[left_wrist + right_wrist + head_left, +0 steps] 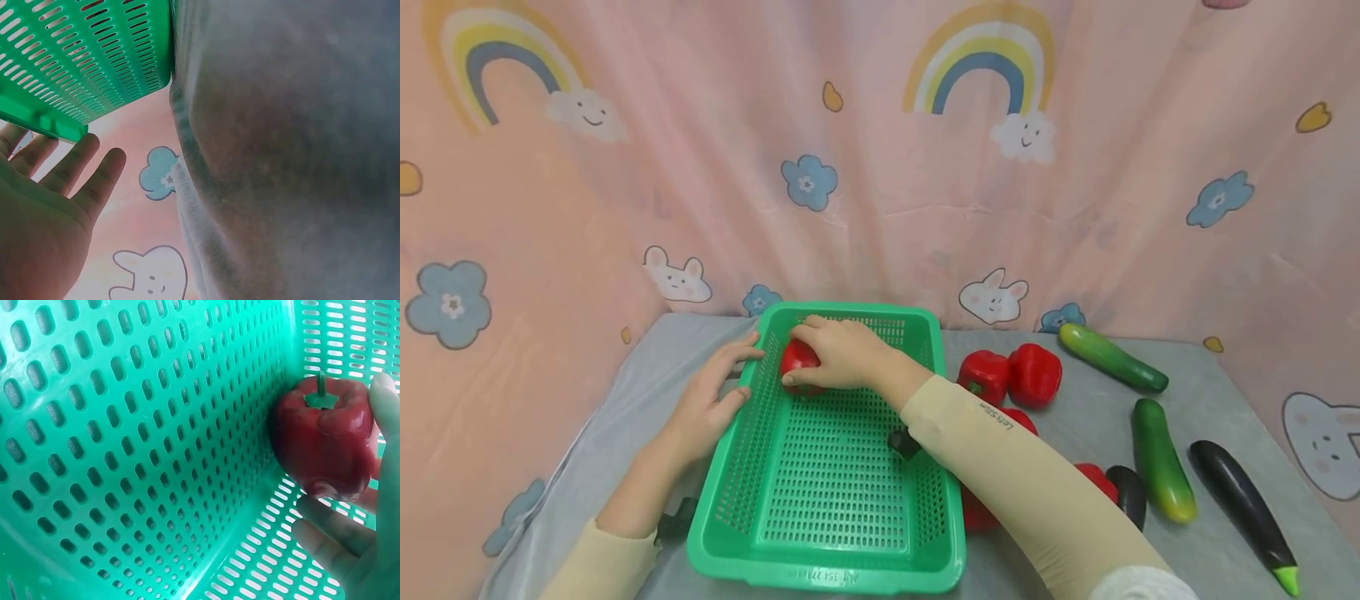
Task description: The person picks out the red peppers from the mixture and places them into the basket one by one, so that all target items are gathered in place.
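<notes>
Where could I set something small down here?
The near floor of the green basket is bare, short of the right hand and its red pepper. Grey cloth left of the left hand is also free. Right of the basket, other peppers crowd the sleeve.

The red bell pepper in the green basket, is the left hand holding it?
No, the right hand holds the red bell pepper, and the left hand is beside the green basket.

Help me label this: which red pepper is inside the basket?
The pepper the right hand holds; the other visible red peppers lie outside the basket.
</notes>
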Demonstrator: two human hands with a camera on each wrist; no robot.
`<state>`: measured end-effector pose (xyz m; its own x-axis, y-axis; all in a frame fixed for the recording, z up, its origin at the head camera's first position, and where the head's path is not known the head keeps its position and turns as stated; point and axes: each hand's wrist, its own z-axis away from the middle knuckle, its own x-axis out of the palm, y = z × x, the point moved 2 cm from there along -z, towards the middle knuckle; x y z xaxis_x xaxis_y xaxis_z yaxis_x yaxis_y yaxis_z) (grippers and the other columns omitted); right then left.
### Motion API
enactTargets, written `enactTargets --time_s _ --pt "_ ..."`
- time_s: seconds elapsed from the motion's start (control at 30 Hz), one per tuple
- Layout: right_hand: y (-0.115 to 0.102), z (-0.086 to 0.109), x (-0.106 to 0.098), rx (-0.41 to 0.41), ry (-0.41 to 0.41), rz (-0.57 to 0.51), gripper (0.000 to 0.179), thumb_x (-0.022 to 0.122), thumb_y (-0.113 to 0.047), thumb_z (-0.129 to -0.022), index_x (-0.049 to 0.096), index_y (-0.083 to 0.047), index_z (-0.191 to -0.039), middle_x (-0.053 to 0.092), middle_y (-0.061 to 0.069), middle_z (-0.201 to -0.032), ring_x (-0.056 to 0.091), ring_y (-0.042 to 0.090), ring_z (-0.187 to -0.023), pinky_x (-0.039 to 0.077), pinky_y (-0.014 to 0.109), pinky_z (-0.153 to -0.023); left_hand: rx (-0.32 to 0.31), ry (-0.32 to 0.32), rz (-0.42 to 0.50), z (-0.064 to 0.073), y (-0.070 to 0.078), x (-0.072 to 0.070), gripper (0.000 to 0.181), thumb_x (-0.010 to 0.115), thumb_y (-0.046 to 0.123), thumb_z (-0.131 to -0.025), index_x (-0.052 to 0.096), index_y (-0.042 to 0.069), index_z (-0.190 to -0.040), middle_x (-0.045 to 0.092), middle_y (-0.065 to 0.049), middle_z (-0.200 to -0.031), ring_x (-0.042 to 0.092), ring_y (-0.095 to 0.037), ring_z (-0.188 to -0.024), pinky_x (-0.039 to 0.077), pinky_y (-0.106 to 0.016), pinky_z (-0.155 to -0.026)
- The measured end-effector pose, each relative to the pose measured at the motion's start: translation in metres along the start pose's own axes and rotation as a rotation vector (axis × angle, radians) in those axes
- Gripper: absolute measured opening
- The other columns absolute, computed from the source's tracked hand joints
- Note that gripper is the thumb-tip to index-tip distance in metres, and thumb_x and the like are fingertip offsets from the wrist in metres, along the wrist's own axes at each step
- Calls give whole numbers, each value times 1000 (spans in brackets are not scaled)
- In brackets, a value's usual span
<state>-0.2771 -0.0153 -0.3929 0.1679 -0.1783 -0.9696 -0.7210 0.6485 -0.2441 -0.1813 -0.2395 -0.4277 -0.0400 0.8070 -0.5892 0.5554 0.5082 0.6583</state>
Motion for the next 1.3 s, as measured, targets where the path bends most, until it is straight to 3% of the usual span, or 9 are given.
enactTargets --time_s 0.23,0.6,0.77,0.9,1.1,1.3 --pt "0 1 0 0 -14 -7 72 65 -69 -101 61 -21 -154 59 4 -151 67 23 -114 58 43 -97 -7 -5 -11 1 -1 -1 50 54 -7 -92 59 -3 -142 47 -18 -168 49 -38 -150 50 -35 -110" --pt "5 4 -3 16 -5 -29 69 65 -66 -102 64 -19 -153 60 5 -152 67 23 -119 56 46 -100 -15 -12 10 -3 1 1 49 55 -4 -94 59 -3 -143 46 -18 -168 48 -37 -150 49 -33 -111" --pt "4 3 -4 5 13 -31 66 64 -64 -103 65 -18 -151 63 2 -143 66 18 -116 57 42 -98 -30 -22 4 -1 0 0 50 55 -4 -94 58 -2 -144 45 -17 -169 47 -37 -152 50 -43 -111" --pt "4 3 -5 -2 38 -37 66 63 -63 -104 66 -16 -150 63 3 -145 66 20 -122 57 42 -100 -36 -18 -1 -1 -1 0 51 56 -5 -93 58 -1 -144 45 -16 -169 47 -36 -152 50 -53 -110" --pt "7 7 -7 23 54 -93 64 59 -61 -107 63 -16 -153 61 4 -151 63 23 -133 54 46 -109 -37 -38 -3 -2 -2 2 50 56 -3 -95 58 0 -145 44 -15 -170 46 -37 -152 50 -61 -110" --pt "1 9 -17 19 107 -226 60 60 -56 -109 64 -15 -151 61 3 -153 61 23 -136 52 46 -111 -61 -32 0 -1 -1 -1 50 55 -5 -95 58 0 -144 44 -16 -170 44 -38 -153 48 -64 -110"
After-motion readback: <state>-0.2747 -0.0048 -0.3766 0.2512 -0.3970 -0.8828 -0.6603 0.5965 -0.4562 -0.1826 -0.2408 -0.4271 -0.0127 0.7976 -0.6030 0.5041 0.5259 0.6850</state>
